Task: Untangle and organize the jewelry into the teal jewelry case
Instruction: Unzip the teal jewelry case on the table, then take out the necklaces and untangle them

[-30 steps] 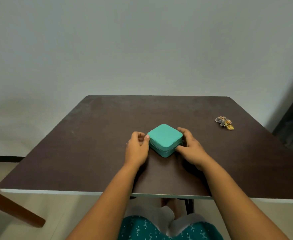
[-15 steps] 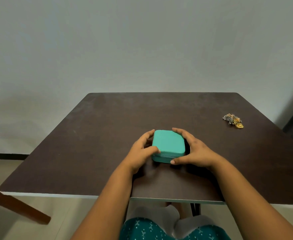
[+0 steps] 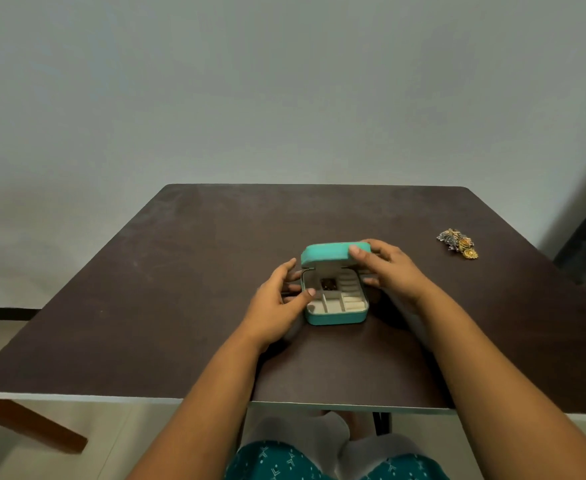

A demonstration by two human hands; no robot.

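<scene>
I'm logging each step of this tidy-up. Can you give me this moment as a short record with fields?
case: teal jewelry case on the dark table, lid partly raised
inside: pale dividers; something dark in one rear compartment, unclear
left hand: holds the case's base, thumb on its rim
right hand: grips the lid
jewelry: tangled pile far right on the table, untouched

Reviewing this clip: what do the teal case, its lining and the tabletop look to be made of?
The small square teal jewelry case looks covered in matte faux leather or fabric: even colour, no shine, soft rounded corners. Its cream inner lining looks like velvety cloth over padded dividers, though too small to confirm. The dark brown table looks like laminated board: flat, faint sheen, scuff marks, with a pale edge strip.
</scene>
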